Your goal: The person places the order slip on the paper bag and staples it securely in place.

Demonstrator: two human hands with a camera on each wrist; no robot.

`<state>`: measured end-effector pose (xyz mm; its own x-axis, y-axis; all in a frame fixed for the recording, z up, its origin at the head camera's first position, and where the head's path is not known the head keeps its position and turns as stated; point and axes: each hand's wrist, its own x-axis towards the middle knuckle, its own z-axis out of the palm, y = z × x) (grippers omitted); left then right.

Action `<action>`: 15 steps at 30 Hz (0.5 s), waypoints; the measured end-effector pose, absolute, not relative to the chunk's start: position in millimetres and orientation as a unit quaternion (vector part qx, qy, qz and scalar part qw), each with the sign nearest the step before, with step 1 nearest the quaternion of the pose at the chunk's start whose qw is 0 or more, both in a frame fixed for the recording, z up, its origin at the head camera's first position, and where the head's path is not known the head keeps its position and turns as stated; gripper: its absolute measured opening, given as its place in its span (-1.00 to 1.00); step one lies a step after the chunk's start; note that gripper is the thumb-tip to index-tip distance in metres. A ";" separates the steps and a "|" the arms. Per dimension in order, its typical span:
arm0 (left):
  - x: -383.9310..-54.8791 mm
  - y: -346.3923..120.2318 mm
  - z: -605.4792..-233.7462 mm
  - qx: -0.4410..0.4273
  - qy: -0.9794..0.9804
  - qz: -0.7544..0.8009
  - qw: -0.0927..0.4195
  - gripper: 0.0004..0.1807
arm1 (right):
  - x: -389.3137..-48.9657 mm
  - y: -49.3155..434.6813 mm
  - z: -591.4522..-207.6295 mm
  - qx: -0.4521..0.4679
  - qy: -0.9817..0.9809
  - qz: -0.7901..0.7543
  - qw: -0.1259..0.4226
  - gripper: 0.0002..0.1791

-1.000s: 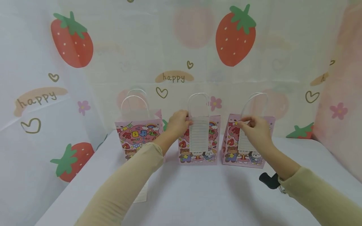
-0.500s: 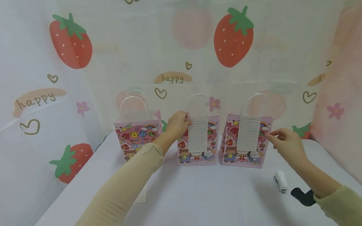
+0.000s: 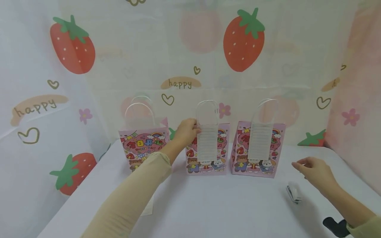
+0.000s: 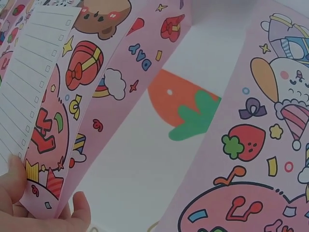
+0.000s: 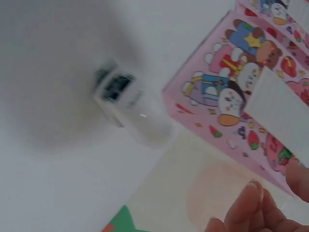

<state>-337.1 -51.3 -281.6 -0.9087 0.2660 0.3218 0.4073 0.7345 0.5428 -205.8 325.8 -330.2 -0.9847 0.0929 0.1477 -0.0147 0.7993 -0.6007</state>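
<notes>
My left hand (image 3: 186,132) pinches the top left edge of the middle pink gift bag (image 3: 191,168), its thumb on the lined paper slip (image 3: 207,143) that lies against the bag's front. In the left wrist view the thumb is on the slip's corner and fingers are behind the bag wall. My right hand (image 3: 317,172) hovers over the table, fingers loosely bent, holding nothing. Near it on the table lies a small white stapler (image 3: 294,193), blurred in the right wrist view. The right pink gift bag (image 3: 239,167) carries another lined slip (image 3: 260,142) on its front.
A third pink gift bag (image 3: 143,132) stands at the left, partly behind my left forearm. Another pale paper slip (image 3: 148,208) shows beside that forearm on the white table (image 3: 226,205). A strawberry-printed curtain (image 3: 143,49) hangs behind. A black curved piece (image 3: 334,227) sits by my right sleeve.
My right hand has left the right bag's slip and moved right and down toward the stapler, bringing the stapler into sight. My left hand stays on the middle bag.
</notes>
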 end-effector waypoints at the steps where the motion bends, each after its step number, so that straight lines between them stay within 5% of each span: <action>1: -337.7 -51.9 -282.1 -0.183 -0.924 -0.317 0.113 -0.86 | -206.3 328.2 -333.0 -0.023 -0.945 0.317 0.076 -0.41; 15: -339.8 -49.8 -281.6 -0.185 -0.929 -0.296 0.120 -0.87 | -211.9 355.3 -369.7 -0.068 -0.936 0.333 -0.089 -0.10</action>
<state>-339.8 -49.8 -281.6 -0.9028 0.2718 0.3332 0.4145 0.7562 0.5063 -211.9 355.3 -369.7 -0.9747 0.0688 -0.2126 0.1875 0.7693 -0.6107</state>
